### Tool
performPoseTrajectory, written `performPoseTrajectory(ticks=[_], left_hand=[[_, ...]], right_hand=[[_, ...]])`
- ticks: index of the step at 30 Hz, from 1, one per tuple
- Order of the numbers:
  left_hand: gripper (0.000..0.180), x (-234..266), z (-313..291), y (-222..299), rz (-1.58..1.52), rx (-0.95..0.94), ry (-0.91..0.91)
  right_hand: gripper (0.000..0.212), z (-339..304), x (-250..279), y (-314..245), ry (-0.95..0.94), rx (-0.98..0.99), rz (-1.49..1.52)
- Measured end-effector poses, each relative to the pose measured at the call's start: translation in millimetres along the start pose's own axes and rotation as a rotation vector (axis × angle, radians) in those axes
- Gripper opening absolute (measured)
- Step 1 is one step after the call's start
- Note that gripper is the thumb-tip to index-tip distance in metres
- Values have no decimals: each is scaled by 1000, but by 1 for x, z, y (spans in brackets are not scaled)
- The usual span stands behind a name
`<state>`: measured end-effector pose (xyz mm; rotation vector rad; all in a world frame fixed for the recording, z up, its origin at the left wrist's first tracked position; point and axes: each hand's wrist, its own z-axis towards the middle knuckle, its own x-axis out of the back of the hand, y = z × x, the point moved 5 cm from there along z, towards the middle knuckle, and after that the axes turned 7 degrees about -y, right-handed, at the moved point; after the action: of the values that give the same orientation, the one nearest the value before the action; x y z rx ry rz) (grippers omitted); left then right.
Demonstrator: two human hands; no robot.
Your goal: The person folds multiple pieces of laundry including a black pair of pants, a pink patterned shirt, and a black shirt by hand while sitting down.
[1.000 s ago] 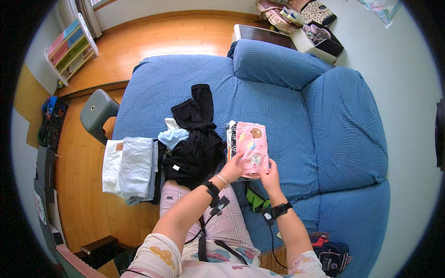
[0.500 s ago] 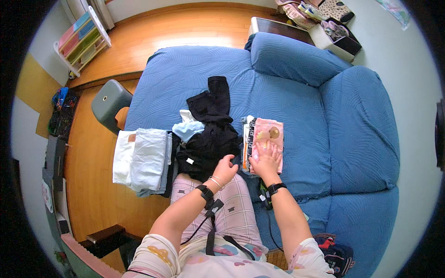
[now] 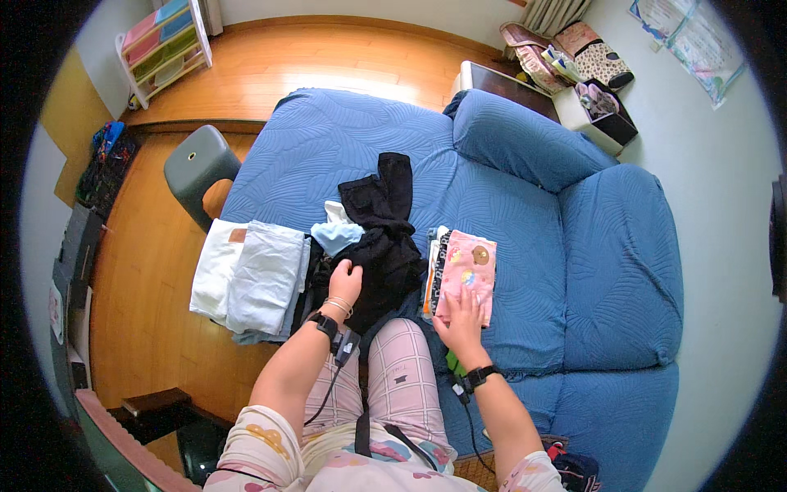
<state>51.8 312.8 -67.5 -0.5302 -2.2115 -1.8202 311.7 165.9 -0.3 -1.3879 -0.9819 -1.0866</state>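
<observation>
A rumpled pair of black trousers [image 3: 381, 258] lies on the sofa in front of my knees, with legs stretched away from me. My left hand [image 3: 345, 283] has its fingers curled closed on the near left part of them. My right hand [image 3: 461, 318] lies open, fingers spread, on the near end of a folded pink garment [image 3: 471, 250] with printed figures. This garment tops a small stack, and dark and white folded edges [image 3: 434, 275] show at its left side. Beside the black trousers sit a light blue cloth piece [image 3: 336, 237] and a white one [image 3: 335, 212].
Folded white and pale blue trousers [image 3: 266, 266] form a pile at the sofa's left edge. A grey stool [image 3: 197, 168] stands beyond it. The blue-covered sofa [image 3: 508, 271] has an armrest and backrest at the right. Cables run from bands on both my wrists.
My left hand has moved left across the black trousers, onto the spot where a white tag showed. My right hand has slid nearer to me on the pink garment. The whole view has shifted slightly.
</observation>
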Motion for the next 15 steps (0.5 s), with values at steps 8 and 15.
performPoseTrajectory(ticks=[8, 15], left_hand=[[15, 78, -49, 85, -575, -72, -77], [22, 101, -170, 121, -390, -83, -685]], right_hand=[[63, -41, -28, -55, -41, 153, 409], [93, -44, -6, -119, 149, 177, 573]])
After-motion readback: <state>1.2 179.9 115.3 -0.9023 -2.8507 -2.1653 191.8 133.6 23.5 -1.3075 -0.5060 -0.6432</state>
